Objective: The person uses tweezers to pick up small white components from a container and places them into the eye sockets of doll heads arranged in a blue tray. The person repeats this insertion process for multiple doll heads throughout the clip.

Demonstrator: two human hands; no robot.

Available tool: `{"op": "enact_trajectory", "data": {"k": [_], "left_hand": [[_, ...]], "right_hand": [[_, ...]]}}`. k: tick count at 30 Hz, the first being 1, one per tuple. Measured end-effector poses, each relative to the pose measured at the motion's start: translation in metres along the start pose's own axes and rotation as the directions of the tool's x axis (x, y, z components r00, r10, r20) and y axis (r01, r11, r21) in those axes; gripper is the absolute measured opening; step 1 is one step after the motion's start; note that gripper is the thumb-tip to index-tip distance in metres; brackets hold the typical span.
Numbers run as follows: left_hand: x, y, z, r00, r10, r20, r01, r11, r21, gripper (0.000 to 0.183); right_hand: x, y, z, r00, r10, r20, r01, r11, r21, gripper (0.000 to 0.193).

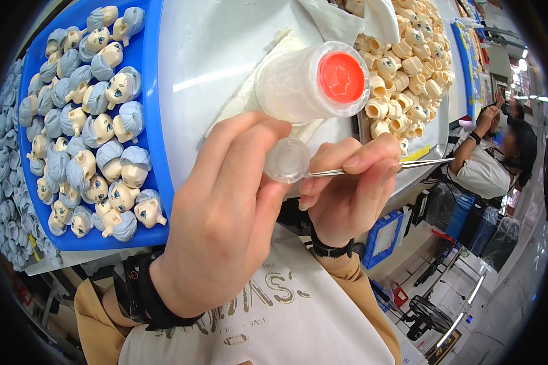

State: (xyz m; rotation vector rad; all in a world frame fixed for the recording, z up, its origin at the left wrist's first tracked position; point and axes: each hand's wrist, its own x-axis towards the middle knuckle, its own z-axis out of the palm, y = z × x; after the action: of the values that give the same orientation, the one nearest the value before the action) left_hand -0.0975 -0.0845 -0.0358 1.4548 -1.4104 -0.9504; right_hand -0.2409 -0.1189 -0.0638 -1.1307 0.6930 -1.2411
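My left hand [225, 201] pinches a small translucent round piece [287, 160], like a little cap or cup, between thumb and fingers. My right hand [351, 188] is closed around thin metal tweezers [425, 162], whose one end meets the edge of the round piece. Just beyond my fingers a translucent plastic cup [286, 82] with bright red-orange paste [341, 77] at its top stands on a folded white cloth [232, 112]. What the round piece holds, if anything, cannot be made out.
At left a blue tray [154, 79] holds doll heads with pale blue hair [123, 85]; more blue hair pieces [9, 182] lie beyond it. Bare doll face parts [408, 67] are heaped at the right back. Another person [490, 152] works farther right.
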Motion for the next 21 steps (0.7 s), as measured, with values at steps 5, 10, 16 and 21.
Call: {"op": "enact_trajectory", "data": {"k": [5,10,16,21], "left_hand": [[0.0,0.0002,-0.0007,1.0,0.004,-0.002,-0.004,1.0,0.007,0.04],[-0.0005,-0.0005,0.0001,1.0,0.004,-0.006,-0.004,1.0,0.001,0.039],[-0.0007,0.0,-0.0006,1.0,0.004,0.0,-0.004,1.0,0.004,0.039],[-0.0007,0.0001,0.0,1.0,0.003,-0.005,-0.003,1.0,0.004,0.038]], "right_hand": [[-0.0017,0.0006,-0.0008,1.0,-0.012,0.004,0.012,1.0,0.013,0.032],[-0.003,0.002,-0.0011,1.0,-0.027,-0.004,0.027,0.999,0.031,0.033],[-0.003,0.0026,-0.0019,0.999,-0.04,0.02,0.039,0.998,0.049,0.033],[-0.0029,0.0019,-0.0021,0.999,-0.03,0.016,0.029,0.998,0.053,0.033]]}}
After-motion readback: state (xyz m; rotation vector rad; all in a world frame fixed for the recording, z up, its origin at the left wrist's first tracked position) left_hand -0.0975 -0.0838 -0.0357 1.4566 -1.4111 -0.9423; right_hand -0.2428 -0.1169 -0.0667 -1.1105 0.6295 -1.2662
